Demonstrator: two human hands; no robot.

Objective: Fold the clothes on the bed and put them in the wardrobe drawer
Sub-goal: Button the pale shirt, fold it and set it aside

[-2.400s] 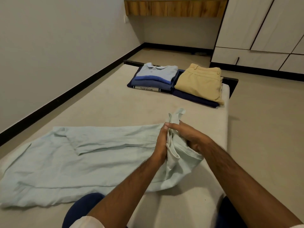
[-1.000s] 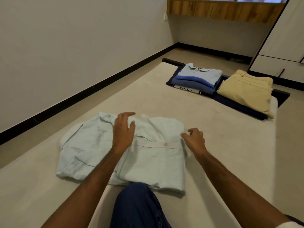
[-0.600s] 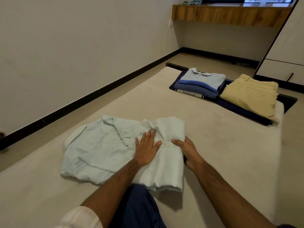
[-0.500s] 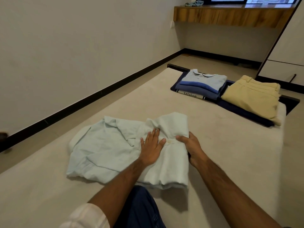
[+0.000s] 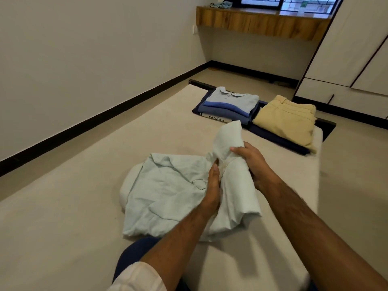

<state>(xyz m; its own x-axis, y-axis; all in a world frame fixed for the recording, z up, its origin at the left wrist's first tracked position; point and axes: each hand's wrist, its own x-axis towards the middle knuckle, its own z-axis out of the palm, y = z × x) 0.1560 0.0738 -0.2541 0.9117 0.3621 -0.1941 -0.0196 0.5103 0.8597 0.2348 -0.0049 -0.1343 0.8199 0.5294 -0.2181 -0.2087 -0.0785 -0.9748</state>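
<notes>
the pale mint shirt (image 5: 168, 194) lies in the lower middle of the frame on the beige mattress (image 5: 84, 206), its left part spread flat and creased, collar toward the upper left of the garment. its right part is gathered into a raised fold that stands up from the bed, with a pale corner pointing toward the top of the frame. the right hand (image 5: 252, 162) grips this fold from the right side, fingers curled round the cloth. the left hand (image 5: 213, 181) meets the fold from the left, fingertips tucked into the fabric just beside the right hand; its fingers look closed on the cloth, though the tips are hidden in the folds.

a dark blue knee (image 5: 134, 255) shows at the bottom centre, touching the shirt's near edge, and a white sleeve cuff (image 5: 136, 278) sits at the bottom edge.

above the shirt, in the centre right of the frame, a stack of folded blue tops (image 5: 231, 103) lies at the far end of the mattress, with folded tan trousers (image 5: 287, 120) just to its right on a dark navy garment (image 5: 279, 139).

at the right edge stands the white wardrobe (image 5: 357, 49), its low drawer (image 5: 340, 99) closed. a wooden shelf (image 5: 258, 22) runs under a window at the top.
</notes>
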